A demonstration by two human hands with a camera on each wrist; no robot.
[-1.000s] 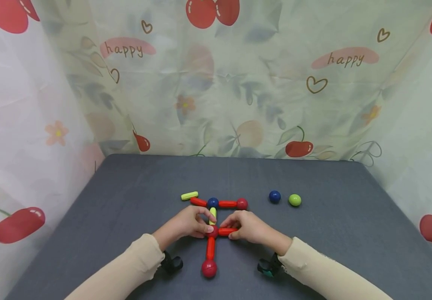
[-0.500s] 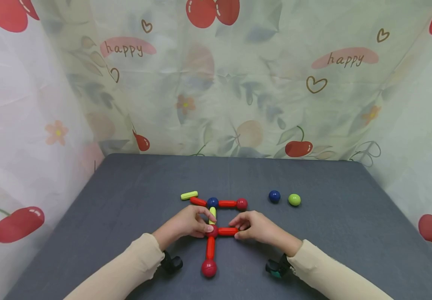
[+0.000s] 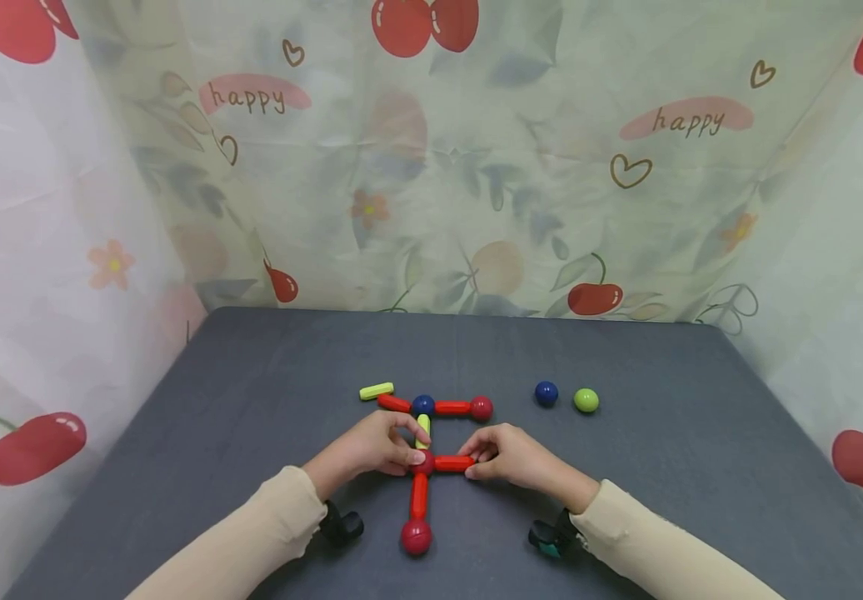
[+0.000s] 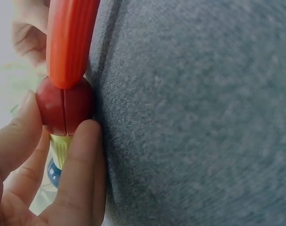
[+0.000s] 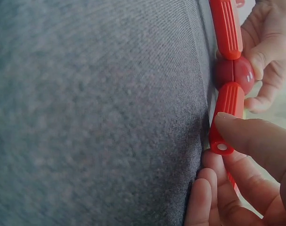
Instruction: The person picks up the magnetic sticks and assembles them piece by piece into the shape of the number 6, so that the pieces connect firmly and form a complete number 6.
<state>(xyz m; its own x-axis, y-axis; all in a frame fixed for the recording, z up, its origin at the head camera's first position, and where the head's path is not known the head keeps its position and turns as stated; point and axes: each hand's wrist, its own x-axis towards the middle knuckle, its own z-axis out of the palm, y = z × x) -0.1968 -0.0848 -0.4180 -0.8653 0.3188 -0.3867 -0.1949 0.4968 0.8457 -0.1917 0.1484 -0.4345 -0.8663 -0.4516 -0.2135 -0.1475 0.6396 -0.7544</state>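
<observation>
Head view: the left hand (image 3: 375, 446) pinches the central red ball (image 3: 427, 464) between thumb and fingers, and the right hand (image 3: 510, 457) has thumb and fingers clamped on the outer end of the side rod (image 3: 451, 463), which meets that ball at three o'clock. A yellow rod (image 3: 423, 428) points to twelve, toward a blue ball (image 3: 423, 405); a lower rod (image 3: 419, 497) points to six, ending at another red ball (image 3: 416, 537).

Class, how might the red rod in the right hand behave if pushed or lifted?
The red rod looks straight and solidly moulded, so it is probably stiff. Its lengthwise ridges should reduce slipping. One end meets the red ball, so a push may shift that too.
</observation>
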